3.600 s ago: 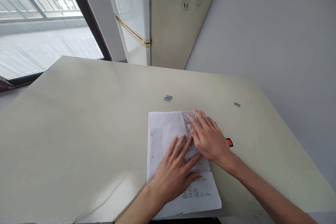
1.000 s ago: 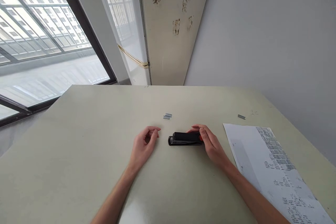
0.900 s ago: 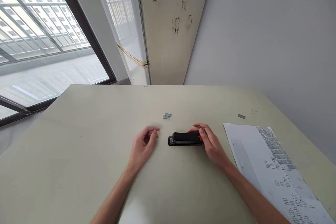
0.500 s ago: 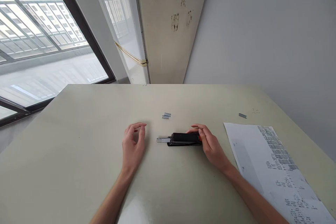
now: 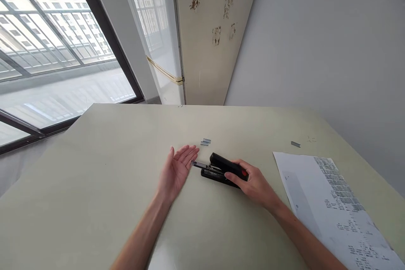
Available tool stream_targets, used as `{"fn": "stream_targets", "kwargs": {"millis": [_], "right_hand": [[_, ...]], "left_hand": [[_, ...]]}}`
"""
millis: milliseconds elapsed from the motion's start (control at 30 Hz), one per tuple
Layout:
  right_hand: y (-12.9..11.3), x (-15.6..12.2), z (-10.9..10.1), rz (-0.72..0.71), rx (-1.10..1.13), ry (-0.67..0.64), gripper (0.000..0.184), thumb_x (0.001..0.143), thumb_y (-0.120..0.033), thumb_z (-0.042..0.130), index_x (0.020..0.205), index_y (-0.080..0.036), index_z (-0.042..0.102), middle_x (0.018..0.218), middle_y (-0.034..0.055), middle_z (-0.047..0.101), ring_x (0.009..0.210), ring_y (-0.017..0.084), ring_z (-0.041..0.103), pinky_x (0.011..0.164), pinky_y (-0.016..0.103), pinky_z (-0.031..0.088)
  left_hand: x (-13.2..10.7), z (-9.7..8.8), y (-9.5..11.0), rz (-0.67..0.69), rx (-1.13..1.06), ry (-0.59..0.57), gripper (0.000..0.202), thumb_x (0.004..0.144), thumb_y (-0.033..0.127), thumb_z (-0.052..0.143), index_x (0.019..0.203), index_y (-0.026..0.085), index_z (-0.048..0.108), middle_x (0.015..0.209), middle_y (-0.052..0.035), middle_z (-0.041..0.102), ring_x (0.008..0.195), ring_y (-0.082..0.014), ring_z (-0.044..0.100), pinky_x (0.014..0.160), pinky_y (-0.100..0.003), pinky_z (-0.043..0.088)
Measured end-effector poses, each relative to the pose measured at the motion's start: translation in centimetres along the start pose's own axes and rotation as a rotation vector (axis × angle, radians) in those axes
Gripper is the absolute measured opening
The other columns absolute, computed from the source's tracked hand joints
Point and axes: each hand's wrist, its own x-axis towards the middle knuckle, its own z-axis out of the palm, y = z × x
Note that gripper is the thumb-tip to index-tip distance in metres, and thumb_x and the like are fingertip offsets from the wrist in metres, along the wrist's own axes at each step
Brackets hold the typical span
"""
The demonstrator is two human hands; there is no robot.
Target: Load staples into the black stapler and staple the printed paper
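Note:
A black stapler (image 5: 221,169) with a red mark at its rear is in the grip of my right hand (image 5: 253,181), thumb on the near side and fingers over the far side. From its front, toward the left, sticks out the metal staple tray (image 5: 200,164). My left hand (image 5: 177,171) lies palm up beside the tray's end, fingers stretched out and holding nothing I can see; whether it touches the tray I cannot tell. Just beyond the stapler, several strips of staples (image 5: 205,141) rest on the table.
On the pale table (image 5: 126,143), a printed paper sheet (image 5: 303,185) lies at the right. Past it are another staple strip (image 5: 295,144) and a few loose staples (image 5: 311,139). A fridge (image 5: 209,67) stands behind the table, with a window (image 5: 57,33) at the left.
My left hand has turned palm up, spread its fingers and moved right to the tray's end. The stapler has turned at an angle, and its front now shows a wider gap.

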Motion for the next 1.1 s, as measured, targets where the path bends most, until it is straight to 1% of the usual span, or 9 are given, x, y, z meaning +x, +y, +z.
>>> {"fn": "stream_targets", "kwargs": {"millis": [100, 233, 367, 533, 633, 733, 800, 933, 1100], "right_hand": [[-1.6, 0.1, 1.6, 0.173, 0.232, -0.075, 0.049, 0.088, -0.061, 0.075, 0.117, -0.022, 0.072, 0.103, 0.0043, 0.076, 0.093, 0.022, 0.067, 0.078, 0.03, 0.05], [-3.0, 0.6, 4.1, 0.388, 0.598, -0.284, 0.046, 0.087, -0.06, 0.079, 0.103, -0.017, 0.074, 0.091, 0.0047, 0.075, 0.079, 0.016, 0.067, 0.072, 0.027, 0.054], [-3.0, 0.8, 5.7, 0.437, 0.831, -0.418, 0.041, 0.091, -0.053, 0.078, 0.1, -0.013, 0.078, 0.09, 0.0077, 0.075, 0.077, 0.015, 0.068, 0.074, 0.026, 0.058], [-3.0, -0.1, 5.5, 0.469, 0.859, -0.398, 0.036, 0.095, -0.049, 0.075, 0.099, -0.013, 0.079, 0.089, 0.0073, 0.076, 0.075, 0.014, 0.069, 0.073, 0.023, 0.059], [-3.0, -0.9, 5.0, 0.483, 0.855, -0.38, 0.035, 0.093, -0.047, 0.077, 0.098, -0.012, 0.078, 0.086, 0.0066, 0.075, 0.072, 0.013, 0.068, 0.07, 0.022, 0.059], [-2.6, -1.4, 4.7, 0.474, 0.869, -0.403, 0.037, 0.093, -0.048, 0.078, 0.101, -0.012, 0.077, 0.087, 0.0075, 0.075, 0.073, 0.013, 0.068, 0.069, 0.022, 0.058], [-2.3, -1.7, 4.6, 0.456, 0.879, -0.438, 0.039, 0.094, -0.049, 0.076, 0.103, -0.011, 0.076, 0.089, 0.0082, 0.076, 0.075, 0.013, 0.069, 0.07, 0.022, 0.058], [-1.9, -2.3, 4.1, 0.407, 0.876, -0.467, 0.04, 0.093, -0.051, 0.078, 0.106, -0.013, 0.074, 0.087, 0.0062, 0.074, 0.075, 0.013, 0.068, 0.071, 0.024, 0.058], [-1.2, -3.6, 2.3, 0.365, 0.814, -0.454, 0.043, 0.088, -0.054, 0.081, 0.105, -0.015, 0.071, 0.085, 0.0037, 0.071, 0.072, 0.014, 0.066, 0.068, 0.024, 0.056]], "left_hand": [[-0.1, 0.0, 0.5, -0.095, -0.284, 0.076, 0.044, 0.112, 0.041, 0.042, 0.115, 0.008, 0.071, 0.124, -0.0189, 0.075, 0.123, -0.0264, 0.072, 0.106, -0.037, 0.058], [-0.6, -0.4, 0.7, -0.109, -0.372, 0.074, 0.041, 0.113, 0.036, 0.039, 0.116, 0.009, 0.069, 0.114, -0.0162, 0.077, 0.113, -0.0225, 0.075, 0.1, -0.034, 0.061], [-0.6, -0.9, 1.1, -0.08, -0.41, 0.057, 0.037, 0.112, 0.033, 0.039, 0.115, 0.011, 0.069, 0.107, -0.0132, 0.077, 0.106, -0.0188, 0.076, 0.1, -0.033, 0.061], [-0.4, -1.5, 1.3, -0.05, -0.399, 0.045, 0.027, 0.108, 0.023, 0.045, 0.116, 0.011, 0.068, 0.104, -0.0116, 0.076, 0.099, -0.0173, 0.077, 0.098, -0.032, 0.062], [-0.6, -1.5, 1.0, -0.039, -0.338, 0.041, 0.032, 0.101, 0.008, 0.047, 0.127, 0.013, 0.066, 0.109, -0.0113, 0.076, 0.102, -0.0176, 0.078, 0.1, -0.032, 0.062], [-0.9, -1.5, 0.5, -0.021, -0.232, 0.031, 0.049, 0.093, -0.004, 0.046, 0.136, 0.013, 0.063, 0.121, -0.0131, 0.075, 0.115, -0.0186, 0.076, 0.108, -0.032, 0.058], [-1.0, -1.6, 0.1, -0.002, -0.137, 0.02, 0.053, 0.089, -0.007, 0.047, 0.136, 0.013, 0.063, 0.13, -0.0149, 0.072, 0.125, -0.0201, 0.071, 0.114, -0.032, 0.054], [-0.7, -1.9, -0.3, 0.113, 0.097, -0.004, 0.044, 0.09, 0.0, 0.057, 0.131, 0.017, 0.064, 0.143, -0.0144, 0.066, 0.134, -0.0228, 0.065, 0.12, -0.035, 0.048], [1.3, -1.6, -0.8, 0.373, 0.498, -0.104, 0.028, 0.097, 0.02, 0.066, 0.125, 0.021, 0.066, 0.146, -0.012, 0.063, 0.136, -0.0257, 0.063, 0.123, -0.042, 0.043]]}}
